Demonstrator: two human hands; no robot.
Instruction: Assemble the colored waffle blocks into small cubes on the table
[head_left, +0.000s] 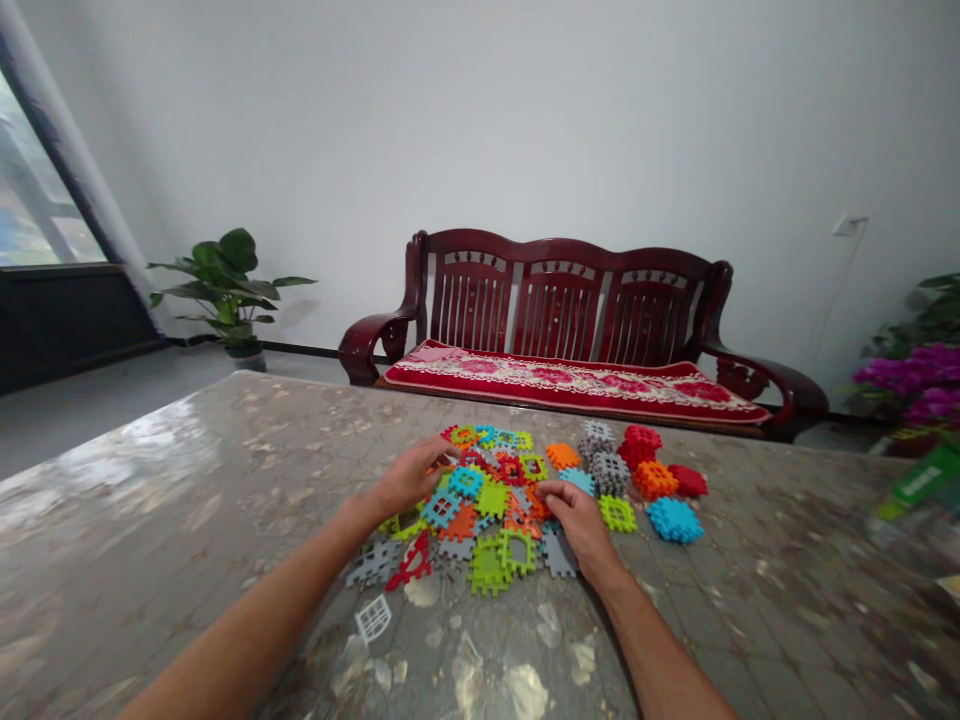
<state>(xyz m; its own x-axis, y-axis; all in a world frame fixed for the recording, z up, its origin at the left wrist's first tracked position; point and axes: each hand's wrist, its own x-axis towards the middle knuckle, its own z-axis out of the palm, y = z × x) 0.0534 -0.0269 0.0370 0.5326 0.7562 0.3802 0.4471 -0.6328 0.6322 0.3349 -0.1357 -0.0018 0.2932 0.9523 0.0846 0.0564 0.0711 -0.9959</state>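
Head | left hand (415, 474), right hand (579, 515) at toothed pieces (493, 499) (loosely heaped) | grips: can't tell

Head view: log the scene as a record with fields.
Surface: grey-brown floral-patterned table
Centre: loose pile of multicoloured jigsaw-edged plastic tiles
Left hand: over the pile's left side; grip unclear
Right hand: at the pile's right edge; grip unclear
Right side: grey tile stacks, orange stack, blue stack, red stack
Apart: white arched lattice piece, nearer the camera
Behind: dark-red wooden bench

Bare forearms (285, 600) — slender, bare fingers (550, 489)
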